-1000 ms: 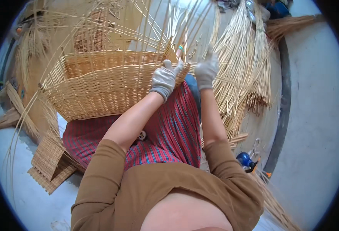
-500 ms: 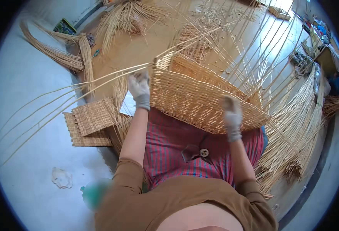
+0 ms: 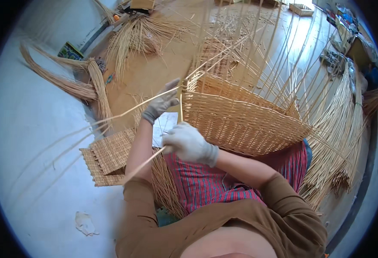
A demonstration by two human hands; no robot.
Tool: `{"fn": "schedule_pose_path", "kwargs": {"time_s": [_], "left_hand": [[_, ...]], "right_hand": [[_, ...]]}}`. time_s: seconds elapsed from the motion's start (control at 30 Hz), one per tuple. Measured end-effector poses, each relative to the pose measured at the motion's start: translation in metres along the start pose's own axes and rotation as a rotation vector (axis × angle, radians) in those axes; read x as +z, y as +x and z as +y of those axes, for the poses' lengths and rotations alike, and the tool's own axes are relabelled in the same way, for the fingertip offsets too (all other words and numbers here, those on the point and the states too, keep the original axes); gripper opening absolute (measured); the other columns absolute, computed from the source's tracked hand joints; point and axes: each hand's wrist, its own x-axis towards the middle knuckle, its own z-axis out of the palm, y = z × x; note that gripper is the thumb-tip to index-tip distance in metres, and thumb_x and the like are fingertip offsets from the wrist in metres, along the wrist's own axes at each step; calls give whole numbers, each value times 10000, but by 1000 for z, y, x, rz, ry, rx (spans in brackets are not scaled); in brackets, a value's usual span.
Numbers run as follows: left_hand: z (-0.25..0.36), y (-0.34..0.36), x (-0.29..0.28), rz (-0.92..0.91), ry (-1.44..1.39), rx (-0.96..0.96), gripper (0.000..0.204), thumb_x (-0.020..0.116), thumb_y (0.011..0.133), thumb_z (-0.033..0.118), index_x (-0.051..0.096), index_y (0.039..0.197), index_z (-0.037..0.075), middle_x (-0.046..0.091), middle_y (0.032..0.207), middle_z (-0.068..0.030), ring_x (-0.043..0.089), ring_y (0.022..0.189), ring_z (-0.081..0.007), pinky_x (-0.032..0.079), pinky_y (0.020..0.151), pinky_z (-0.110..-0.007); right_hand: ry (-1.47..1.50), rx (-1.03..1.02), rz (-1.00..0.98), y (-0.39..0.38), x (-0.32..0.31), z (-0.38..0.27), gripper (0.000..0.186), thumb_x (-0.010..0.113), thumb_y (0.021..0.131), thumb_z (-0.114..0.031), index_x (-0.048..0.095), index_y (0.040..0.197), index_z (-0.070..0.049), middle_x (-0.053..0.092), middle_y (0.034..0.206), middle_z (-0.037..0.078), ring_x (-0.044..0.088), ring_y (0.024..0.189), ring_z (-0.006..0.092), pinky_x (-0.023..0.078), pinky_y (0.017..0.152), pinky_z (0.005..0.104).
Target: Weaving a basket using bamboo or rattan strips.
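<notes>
Walls of the rectangular tan wicker basket (image 3: 240, 118), propped on red striped cloth (image 3: 197, 185), appear woven to the rim in the head view; long pale canes (image 3: 133, 109) (at its left corner) are left unworked. One bent cane strand (image 3: 146, 163) is clamped by the white-gloved right hand (image 3: 188, 142); the grey-gloved left hand (image 3: 161, 104) is held with fingers apart.

Your right hand (image 3: 189, 143) hides its fingertips and part of the sheet (image 3: 164, 123); its strand (image 3: 146, 164) blurs toward the lower end. Whether your left hand (image 3: 161, 104) touches the rods (image 3: 133, 109) is unclear; left of it they blur. Above both hands, stakes (image 3: 270, 41) run past the top edge.
</notes>
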Motion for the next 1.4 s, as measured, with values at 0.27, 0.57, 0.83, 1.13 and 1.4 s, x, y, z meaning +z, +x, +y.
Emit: {"fn": "schedule_pose_path", "kwargs": {"time_s": [0.27,0.57,0.83,1.13,1.4], "left_hand": [[-17,39,43,168,149,-93,589,892,829,143,521,1286,170,619,1276,-42,621,1108,-173,548,947,-320],[-46,57,69,539,53,33,394,848,882,99,623,1204,128,659,1086,20,628,979,-118,515,906,-272],[-57,64,74,677,-48,31,347,812,770,-57,645,1014,126,644,888,18,595,775,-110,533,693,-275],[-36,25,142,1153,456,69,424,700,852,-47,604,1231,116,658,1130,-86,648,957,-212,528,857,-319],[-4,81,177,183,529,-319,393,650,1016,409,703,1011,20,702,799,-103,713,616,-174,556,605,-333]], "right_hand": [[1308,444,1286,-99,-54,118,294,469,1132,-323,601,1049,-74,709,974,75,696,931,227,559,931,435],[-376,335,679,76,-141,147,454,600,1015,-83,542,1459,-151,635,1414,194,661,1230,245,527,1033,383],[414,215,1080,-105,-103,131,393,551,1079,-115,475,1464,-140,718,1067,67,707,975,179,561,806,316],[843,955,1116,-216,-93,161,214,749,990,-220,751,1168,-100,759,971,5,657,773,78,524,640,229],[312,862,1311,-130,-101,121,218,706,997,-130,683,1205,-71,734,1182,72,715,970,140,583,846,302]]}}
